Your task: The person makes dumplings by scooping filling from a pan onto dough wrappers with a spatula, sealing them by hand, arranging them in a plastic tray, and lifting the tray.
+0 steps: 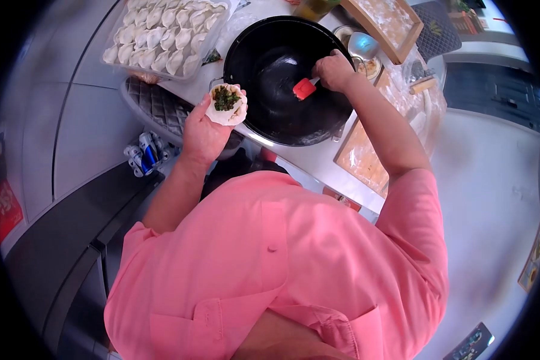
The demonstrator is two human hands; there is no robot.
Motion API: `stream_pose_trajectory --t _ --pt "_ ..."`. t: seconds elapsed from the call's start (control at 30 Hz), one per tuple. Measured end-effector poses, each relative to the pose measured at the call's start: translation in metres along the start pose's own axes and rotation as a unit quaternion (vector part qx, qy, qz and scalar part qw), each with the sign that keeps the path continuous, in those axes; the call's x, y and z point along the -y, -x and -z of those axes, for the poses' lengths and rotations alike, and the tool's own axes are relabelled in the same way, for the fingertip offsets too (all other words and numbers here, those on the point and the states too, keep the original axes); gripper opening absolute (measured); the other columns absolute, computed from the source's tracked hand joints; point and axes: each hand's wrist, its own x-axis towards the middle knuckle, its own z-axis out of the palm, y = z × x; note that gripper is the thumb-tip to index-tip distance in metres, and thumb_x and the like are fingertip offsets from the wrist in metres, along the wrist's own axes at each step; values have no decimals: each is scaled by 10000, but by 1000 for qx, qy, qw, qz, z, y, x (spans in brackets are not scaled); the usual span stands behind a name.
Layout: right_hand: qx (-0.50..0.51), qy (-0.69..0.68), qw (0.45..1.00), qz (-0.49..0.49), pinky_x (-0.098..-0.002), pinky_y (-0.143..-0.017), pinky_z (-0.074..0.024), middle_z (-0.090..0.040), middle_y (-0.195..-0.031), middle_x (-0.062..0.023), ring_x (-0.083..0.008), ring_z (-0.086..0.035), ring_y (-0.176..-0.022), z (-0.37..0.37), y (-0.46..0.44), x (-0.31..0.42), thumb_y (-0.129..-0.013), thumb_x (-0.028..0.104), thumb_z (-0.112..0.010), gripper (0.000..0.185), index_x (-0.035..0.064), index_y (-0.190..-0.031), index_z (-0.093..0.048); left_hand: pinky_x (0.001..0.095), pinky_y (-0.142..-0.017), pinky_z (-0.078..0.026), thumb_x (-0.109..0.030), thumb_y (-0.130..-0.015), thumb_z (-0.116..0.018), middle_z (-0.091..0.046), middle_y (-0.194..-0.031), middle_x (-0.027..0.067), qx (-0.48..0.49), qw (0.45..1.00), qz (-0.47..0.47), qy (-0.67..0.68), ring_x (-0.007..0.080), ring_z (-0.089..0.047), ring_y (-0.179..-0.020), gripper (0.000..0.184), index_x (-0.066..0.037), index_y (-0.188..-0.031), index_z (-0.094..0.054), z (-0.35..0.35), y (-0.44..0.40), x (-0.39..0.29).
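On the palm and fingers of my left hand (202, 133) lies a round dumpling wrapper (227, 116) with dark green chopped filling (225, 98) on it. The wrapper is flat and unfolded, beside the near left rim of a big black wok (270, 129). My right hand (335, 71) is closed around the handle of a red spatula (304, 89), whose head is over the inside of the wok. Little shows in the wok apart from a shiny dark surface and small bits near the spatula.
A clear tray of folded dumplings (156, 39) stands at the back left. Right of the wok are a metal bowl (362, 45), a floury wooden tray (402, 45), a wooden board (363, 156) and a rolling pin (423, 84) on plastic film. A padded stool (153, 105) is at the left.
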Motion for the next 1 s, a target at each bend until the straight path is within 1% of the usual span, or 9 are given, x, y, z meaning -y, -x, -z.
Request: stream_pose_trajectory --t 0.1,0.17,0.27,0.33,0.4,0.53,0.8,0.9,1.0 --pt "20 14 999 33 -329 -832 -360 -653 -793 -3 -173 -606 -820 7 -3 11 -688 106 -592 221 225 -836 -705 447 -1048 -324 -197 -950 -340 -476 -1266 204 2 1000 -1 5 337 -429 -1220 400 74 -1234 -418 -2 1 1" --pt "-29 42 995 89 -340 -787 -367 -666 -762 -13 -188 -632 -783 8 -6 16 -723 183 -597 90 203 -750 -681 450 -1050 -321 -196 -950 -341 -473 -1269 206 -2 1000 -6 2 340 -425 -1223 397 71 -1234 -418 0 2 2" --pt "-51 33 986 154 -339 -790 -363 -661 -746 -3 -189 -625 -758 3 -14 23 -711 184 -597 95 209 -740 -684 452 -1054 -315 -195 -951 -340 -469 -1272 210 -5 1000 -14 -2 345 -420 -1228 392 65 -1232 -420 2 2 3" --pt "-32 30 984 171 -341 -794 -357 -662 -756 14 -175 -624 -785 5 -20 29 -725 170 -582 126 216 -765 -693 452 -1057 -312 -196 -951 -338 -467 -1273 212 -8 1000 -17 -2 346 -418 -1230 389 62 -1230 -422 4 4 4" --pt "20 -29 984 176 -345 -936 -324 -664 -790 17 -182 -599 -859 11 -22 34 -684 89 -595 222 223 -822 -707 457 -1060 -307 -191 -948 -337 -467 -1273 215 -6 1000 -25 -5 351 -415 -1232 380 54 -1224 -428 5 6 5" --pt "83 -67 978 177 -345 -965 -308 -674 -816 19 -183 -600 -870 21 -24 37 -697 85 -585 239 222 -843 -714 462 -1061 -306 -185 -944 -338 -467 -1273 217 -15 1000 -21 14 355 -414 -1233 374 49 -1220 -432 8 9 8" --pt "168 -230 946 152 -307 -831 -443 -682 -845 -29 -214 -614 -876 29 -20 35 -725 41 -578 232 141 -883 -716 464 -1050 -315 -189 -944 -339 -473 -1270 216 -29 999 -37 -6 352 -418 -1232 373 45 -1217 -438 12 16 14" --pt "207 -273 930 135 -321 -792 -457 -685 -915 -21 -199 -615 -921 27 -23 35 -656 -12 -565 355 147 -936 -716 461 -1043 -324 -187 -950 -330 -482 -1261 211 -31 999 -39 11 347 -433 -1219 369 42 -1217 -444 22 25 16" --pt "205 -319 915 136 -308 -774 -467 -682 -907 -49 -205 -612 -903 30 -20 37 -660 -21 -573 350 119 -950 -711 462 -1033 -337 -195 -958 -327 -493 -1248 206 -14 999 -17 35 339 -453 -1200 367 41 -1211 -450 49 39 24"
